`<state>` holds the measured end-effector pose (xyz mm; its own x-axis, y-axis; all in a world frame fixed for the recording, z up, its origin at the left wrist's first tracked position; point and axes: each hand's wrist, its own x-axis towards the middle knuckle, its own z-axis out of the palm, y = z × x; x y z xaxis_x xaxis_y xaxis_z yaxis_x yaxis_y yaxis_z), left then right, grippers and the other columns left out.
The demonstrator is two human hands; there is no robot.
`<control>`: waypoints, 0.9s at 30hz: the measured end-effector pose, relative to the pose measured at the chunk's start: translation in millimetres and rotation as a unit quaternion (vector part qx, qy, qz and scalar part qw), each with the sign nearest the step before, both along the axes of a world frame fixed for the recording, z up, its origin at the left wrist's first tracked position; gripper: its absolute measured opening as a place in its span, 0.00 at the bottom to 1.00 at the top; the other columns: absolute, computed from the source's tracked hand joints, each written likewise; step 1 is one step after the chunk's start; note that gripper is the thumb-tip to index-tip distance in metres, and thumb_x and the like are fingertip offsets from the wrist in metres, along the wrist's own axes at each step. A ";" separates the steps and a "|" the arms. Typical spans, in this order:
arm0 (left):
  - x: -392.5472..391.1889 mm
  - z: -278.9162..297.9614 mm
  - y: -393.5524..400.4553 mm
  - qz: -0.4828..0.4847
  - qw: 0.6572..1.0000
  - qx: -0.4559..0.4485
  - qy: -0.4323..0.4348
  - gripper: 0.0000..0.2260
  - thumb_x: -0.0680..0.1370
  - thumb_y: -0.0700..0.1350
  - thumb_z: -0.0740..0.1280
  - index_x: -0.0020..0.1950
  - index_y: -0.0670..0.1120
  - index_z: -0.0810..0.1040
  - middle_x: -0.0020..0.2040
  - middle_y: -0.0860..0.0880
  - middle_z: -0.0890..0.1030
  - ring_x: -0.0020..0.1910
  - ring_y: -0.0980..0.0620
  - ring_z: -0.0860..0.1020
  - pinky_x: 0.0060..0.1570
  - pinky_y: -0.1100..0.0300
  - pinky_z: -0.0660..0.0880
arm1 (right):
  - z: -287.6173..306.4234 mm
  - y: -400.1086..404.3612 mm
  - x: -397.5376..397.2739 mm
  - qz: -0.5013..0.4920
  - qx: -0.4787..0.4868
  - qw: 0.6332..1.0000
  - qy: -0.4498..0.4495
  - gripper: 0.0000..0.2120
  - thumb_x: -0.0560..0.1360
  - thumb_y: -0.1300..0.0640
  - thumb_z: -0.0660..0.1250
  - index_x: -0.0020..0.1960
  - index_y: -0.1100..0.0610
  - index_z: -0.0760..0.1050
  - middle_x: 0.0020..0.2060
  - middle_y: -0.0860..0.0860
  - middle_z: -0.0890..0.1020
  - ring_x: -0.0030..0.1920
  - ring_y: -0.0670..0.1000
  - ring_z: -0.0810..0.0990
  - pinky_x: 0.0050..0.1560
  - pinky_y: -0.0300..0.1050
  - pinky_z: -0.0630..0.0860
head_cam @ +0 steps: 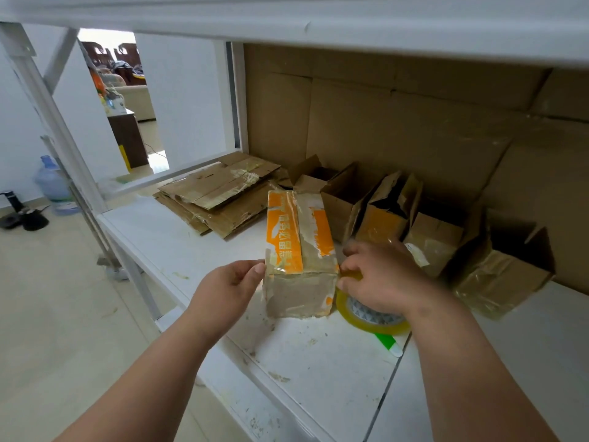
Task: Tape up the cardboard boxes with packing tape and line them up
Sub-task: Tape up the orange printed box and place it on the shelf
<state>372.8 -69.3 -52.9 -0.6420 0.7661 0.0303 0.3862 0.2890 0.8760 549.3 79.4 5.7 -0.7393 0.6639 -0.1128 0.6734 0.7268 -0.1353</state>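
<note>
1. Far left of the frame, beyond the shelf frame, a blue water jug [52, 183] stands on the floor, well away from the work.
2. Left of centre, toward the back of the white shelf [178, 237], flattened cardboard [216, 199] lies in a low stack. It is dull brown, creased, and streaked with old glossy tape, probably stock waiting to be folded up.
3. The left hand [232, 282] sits at the near left top corner of the box [299, 250], thumb and fingers pinching what looks like the free end of clear tape against that edge, probably to anchor the strip while it is pulled across.
4. The box stands at the centre of the frame on the shelf, flaps closed. It is oblong, worn brown card with torn orange printed tape on top and a shiny film over its near face.
5. The right hand [379, 275] is curled at the box's near right corner over the tape roll [373, 314]. Its fingers appear to grip tape there, though the exact hold is hidden. The roll is a yellowish translucent ring lying flat just beside the box, kept within reach.
6. Right of centre to the right edge, open boxes [414, 228] stand in a rough row against a cardboard-lined back, flaps up, apparently waiting to be sealed.
</note>
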 end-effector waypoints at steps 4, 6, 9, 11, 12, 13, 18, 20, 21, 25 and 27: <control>0.9 -1.9 5.4 0.035 0.996 0.045 0.076 0.08 0.81 0.47 0.65 0.60 0.54 0.77 0.49 0.53 0.79 0.48 0.57 0.78 0.46 0.65 0.74 | -7.1 2.7 -1.8 -0.005 0.015 1.000 0.014 0.17 0.80 0.41 0.59 0.64 0.45 0.77 0.71 0.44 0.70 0.73 0.51 0.62 0.76 0.58 0.49; 2.8 -4.9 8.0 0.017 0.996 0.053 0.066 0.07 0.82 0.46 0.63 0.59 0.53 0.75 0.45 0.52 0.81 0.46 0.52 0.80 0.48 0.53 0.77 | -8.8 1.1 -3.2 -0.008 0.028 0.999 0.026 0.16 0.80 0.42 0.59 0.62 0.46 0.78 0.68 0.44 0.72 0.70 0.50 0.66 0.76 0.58 0.51; 2.3 -8.1 5.6 -0.022 0.992 0.070 0.101 0.08 0.82 0.45 0.62 0.60 0.55 0.74 0.43 0.52 0.80 0.44 0.51 0.80 0.48 0.50 0.77 | -12.0 -4.1 -4.8 -0.008 0.051 0.998 0.045 0.16 0.79 0.42 0.60 0.58 0.47 0.81 0.62 0.43 0.76 0.64 0.50 0.70 0.73 0.55 0.57; -1.8 -9.5 2.2 -0.055 0.988 0.088 0.111 0.11 0.82 0.43 0.63 0.61 0.56 0.76 0.45 0.53 0.79 0.46 0.51 0.79 0.50 0.51 0.77 | -12.8 -6.2 -4.4 -0.008 0.064 0.996 0.054 0.16 0.79 0.41 0.60 0.56 0.47 0.81 0.59 0.43 0.78 0.60 0.51 0.72 0.70 0.54 0.60; -5.0 -10.7 0.4 -0.067 0.989 0.096 0.090 0.14 0.82 0.40 0.62 0.60 0.57 0.78 0.46 0.52 0.79 0.46 0.51 0.79 0.52 0.50 0.77 | -12.7 -6.2 -3.7 -0.005 0.067 0.996 0.052 0.15 0.79 0.42 0.60 0.56 0.47 0.81 0.59 0.43 0.78 0.60 0.51 0.72 0.70 0.54 0.60; -7.6 -10.2 -2.0 -0.077 0.991 0.101 0.044 0.17 0.82 0.37 0.60 0.60 0.56 0.80 0.47 0.52 0.78 0.46 0.51 0.79 0.54 0.49 0.77 | -12.4 -5.1 -3.1 -0.002 0.063 0.997 0.049 0.15 0.79 0.43 0.60 0.56 0.47 0.81 0.59 0.43 0.78 0.61 0.51 0.71 0.71 0.54 0.59; -19.1 -9.1 -5.0 -0.112 0.989 0.094 -0.025 0.17 0.80 0.38 0.67 0.55 0.61 0.84 0.46 0.56 0.80 0.47 0.53 0.80 0.55 0.56 0.77 | -13.1 5.0 -6.8 0.005 0.019 0.998 0.053 0.14 0.78 0.47 0.60 0.49 0.50 0.83 0.53 0.44 0.80 0.56 0.50 0.74 0.72 0.58 0.59; -18.9 -8.6 -2.5 -0.105 0.990 0.089 0.031 0.14 0.77 0.42 0.71 0.55 0.61 0.83 0.44 0.59 0.79 0.44 0.57 0.78 0.49 0.63 0.75 | -15.0 6.1 -8.7 -0.001 0.029 0.998 0.053 0.16 0.79 0.43 0.59 0.47 0.49 0.82 0.51 0.43 0.79 0.54 0.48 0.73 0.71 0.57 0.60; -18.2 -8.3 -1.3 -0.099 0.990 0.091 0.047 0.14 0.77 0.42 0.72 0.56 0.61 0.83 0.43 0.59 0.79 0.44 0.57 0.78 0.47 0.65 0.74 | -16.0 5.5 -9.3 -0.005 0.036 0.998 0.052 0.17 0.79 0.40 0.59 0.47 0.49 0.82 0.50 0.43 0.79 0.53 0.48 0.73 0.71 0.57 0.60; -16.5 -11.1 1.9 -0.068 0.979 0.093 0.167 0.13 0.76 0.42 0.73 0.58 0.57 0.83 0.40 0.57 0.78 0.43 0.56 0.77 0.42 0.68 0.73 | -19.6 -3.4 -11.8 -0.034 0.086 0.993 0.079 0.20 0.78 0.37 0.60 0.43 0.51 0.81 0.43 0.46 0.79 0.45 0.48 0.71 0.65 0.52 0.64; -13.1 -13.8 4.1 -0.060 0.973 0.090 0.203 0.14 0.75 0.41 0.73 0.59 0.55 0.83 0.39 0.57 0.78 0.43 0.56 0.77 0.41 0.68 0.73 | -21.7 -8.0 -13.3 -0.043 0.115 0.989 0.082 0.21 0.77 0.36 0.59 0.43 0.50 0.80 0.40 0.46 0.78 0.44 0.48 0.71 0.62 0.50 0.65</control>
